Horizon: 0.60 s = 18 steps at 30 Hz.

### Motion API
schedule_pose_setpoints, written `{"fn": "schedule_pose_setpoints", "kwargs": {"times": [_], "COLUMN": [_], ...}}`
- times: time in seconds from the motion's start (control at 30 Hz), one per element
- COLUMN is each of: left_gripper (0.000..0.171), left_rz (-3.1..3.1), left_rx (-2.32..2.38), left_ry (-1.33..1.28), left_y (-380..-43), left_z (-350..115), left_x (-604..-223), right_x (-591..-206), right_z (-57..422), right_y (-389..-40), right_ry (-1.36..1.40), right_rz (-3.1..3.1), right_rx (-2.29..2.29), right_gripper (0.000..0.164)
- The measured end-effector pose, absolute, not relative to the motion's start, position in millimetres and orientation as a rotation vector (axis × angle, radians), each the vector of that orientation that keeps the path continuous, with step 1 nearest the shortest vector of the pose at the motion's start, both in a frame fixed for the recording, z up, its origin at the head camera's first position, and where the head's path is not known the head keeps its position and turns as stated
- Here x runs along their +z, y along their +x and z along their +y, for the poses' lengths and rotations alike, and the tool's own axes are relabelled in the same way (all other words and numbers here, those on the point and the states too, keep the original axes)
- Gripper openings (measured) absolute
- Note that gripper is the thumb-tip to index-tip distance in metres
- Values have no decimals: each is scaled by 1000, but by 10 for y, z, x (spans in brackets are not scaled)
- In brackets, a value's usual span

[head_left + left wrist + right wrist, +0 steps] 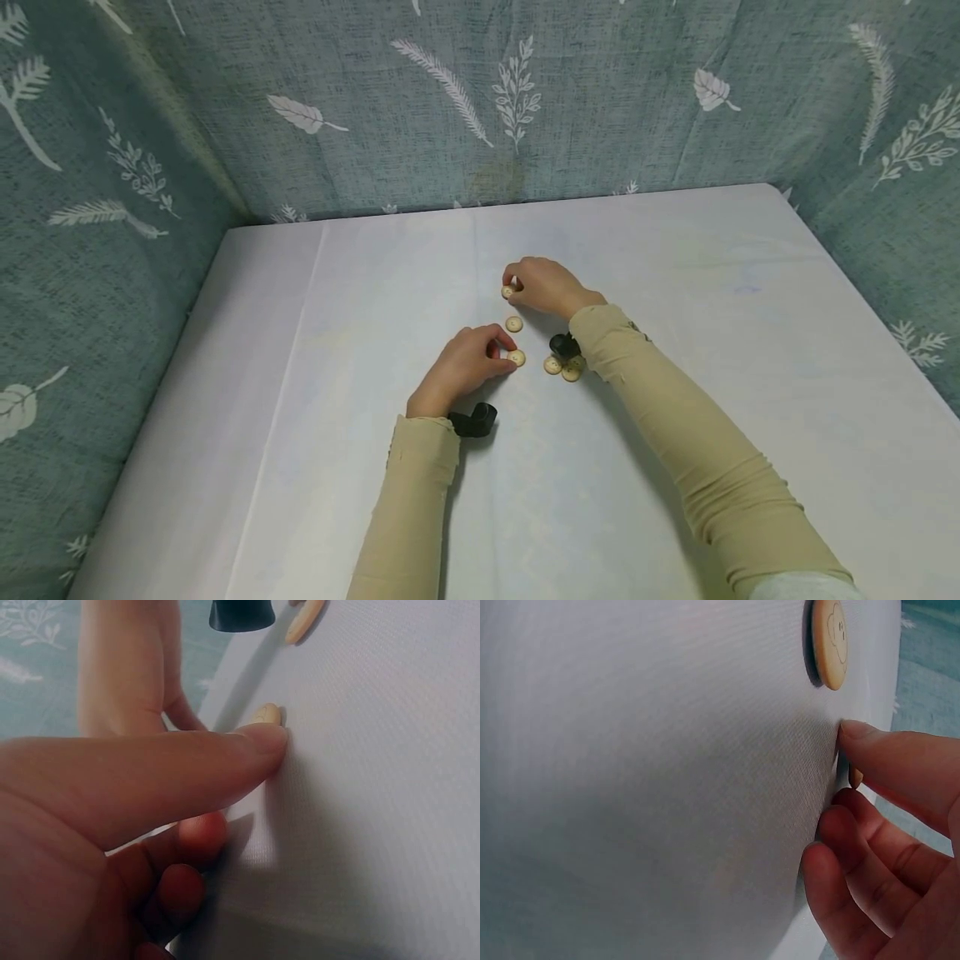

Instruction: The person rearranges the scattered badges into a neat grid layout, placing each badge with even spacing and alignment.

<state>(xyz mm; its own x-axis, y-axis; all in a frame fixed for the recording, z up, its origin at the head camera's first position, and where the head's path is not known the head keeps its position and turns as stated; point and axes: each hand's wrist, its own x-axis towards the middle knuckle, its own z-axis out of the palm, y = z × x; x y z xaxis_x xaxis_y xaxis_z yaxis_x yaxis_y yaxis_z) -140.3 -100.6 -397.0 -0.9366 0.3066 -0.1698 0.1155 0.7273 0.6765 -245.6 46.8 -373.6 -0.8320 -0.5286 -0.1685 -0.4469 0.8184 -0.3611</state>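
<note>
My left hand (468,362) rests low over the white cloth and pinches a round tan wooden-looking disc (517,357) between thumb and forefinger. In the left wrist view the thumb covers most of that disc (268,715). Farther back, my right hand (549,286) holds a second disc (507,292) at its fingertips. Only a sliver of this disc (856,777) shows behind the thumb in the right wrist view. Between the hands a third disc (513,323) lies flat; its upper face (836,637) bears thin drawn lines like a small figure.
Several more discs (572,369) lie clustered under the right wrist, partly hidden by the black wrist camera (564,345). Another black camera (476,420) sits at the left wrist. Green leaf-patterned fabric (450,108) borders the white-covered table (375,275) at the back and sides.
</note>
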Motion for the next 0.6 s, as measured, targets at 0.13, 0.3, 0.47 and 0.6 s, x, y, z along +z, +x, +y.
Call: {"fn": "schedule_pose_setpoints", "kwargs": {"times": [0.13,0.3,0.47,0.6], "left_gripper": [16,17,17,17], "left_rz": [2664,2666,2667,2669], "left_rx": [1015,1022,1026,1020], "left_ry": [331,318,324,333], "left_y": [-1404,-1402,-1405,-1406], "left_z": [-1007,-1004,-1006,-1012], "left_x": [-3975,-3990,-3990,-3984], "right_x": [-3745,-3749,-3750,-3763], "right_z": [472,478,477,476], "right_y": [-2467,-2465,-2470,-2477], "right_ry": [-743,-746,-747,-735], "right_rz": [2723,2704,2700,2695], "right_rx": [-480,-516,-534,-531], "right_gripper": [21,22,22,23]}}
